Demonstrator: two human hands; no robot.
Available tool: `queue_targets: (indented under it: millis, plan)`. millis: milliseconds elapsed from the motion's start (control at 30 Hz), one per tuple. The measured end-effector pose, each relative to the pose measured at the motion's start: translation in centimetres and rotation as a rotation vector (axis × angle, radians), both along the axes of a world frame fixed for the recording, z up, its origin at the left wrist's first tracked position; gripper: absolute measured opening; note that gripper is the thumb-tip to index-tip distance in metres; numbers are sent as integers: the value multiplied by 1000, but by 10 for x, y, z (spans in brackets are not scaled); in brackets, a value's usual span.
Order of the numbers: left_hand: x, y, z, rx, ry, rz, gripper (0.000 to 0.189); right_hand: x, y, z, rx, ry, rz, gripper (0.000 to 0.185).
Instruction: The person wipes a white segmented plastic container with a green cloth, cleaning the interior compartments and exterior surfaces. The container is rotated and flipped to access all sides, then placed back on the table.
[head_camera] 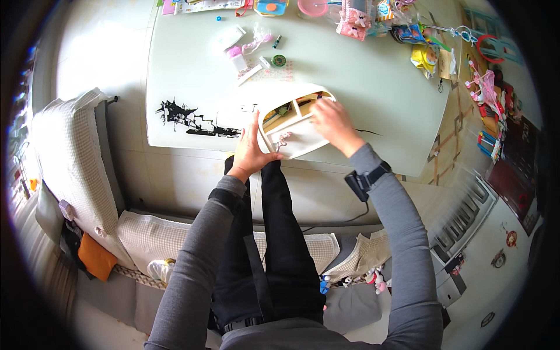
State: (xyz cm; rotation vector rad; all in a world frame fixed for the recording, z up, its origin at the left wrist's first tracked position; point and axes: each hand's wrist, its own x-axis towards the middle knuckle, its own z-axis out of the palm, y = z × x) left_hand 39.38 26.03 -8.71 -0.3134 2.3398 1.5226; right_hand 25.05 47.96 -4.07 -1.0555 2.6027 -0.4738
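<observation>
A white organizer box (302, 89) with a curved outline sits at the near edge of the table. My left hand (250, 154) grips its left corner, thumb along the near edge and fingers along the side. My right hand (331, 124) is bent over the right part of the box, its fingertips slightly blurred and partly hidden. Whether it holds something cannot be seen. A divider (298, 108) splits the box's far compartment, where mixed small items (280, 113) lie. On the white near part is a small pinkish, shiny item or decoration (283, 140).
Beyond the box lie a round green tin (278, 61), a small dark tube (277, 41) and a white bottle with a pink cap (237, 59). Pink pouches (353, 22) and a yellow packet (424, 59) lie farther right. A cloth-covered sofa (153, 236) stands behind my legs.
</observation>
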Motion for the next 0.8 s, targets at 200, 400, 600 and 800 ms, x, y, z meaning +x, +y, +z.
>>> queue_targets:
  millis: [200, 400, 600, 800]
  plan:
    - [-6, 2, 15, -203, 103, -89, 143, 13, 54, 8, -178, -30, -431, 16]
    - [-25, -2, 25, -335, 184, -346, 136, 87, 4, -16, -155, -1, -554, 14]
    - [-28, 1, 29, -297, 124, -317, 136, 117, -29, 7, -145, -74, -249, 7]
    - [-28, 0, 26, -307, 136, -333, 135, 95, 16, 2, 40, 32, -355, 11]
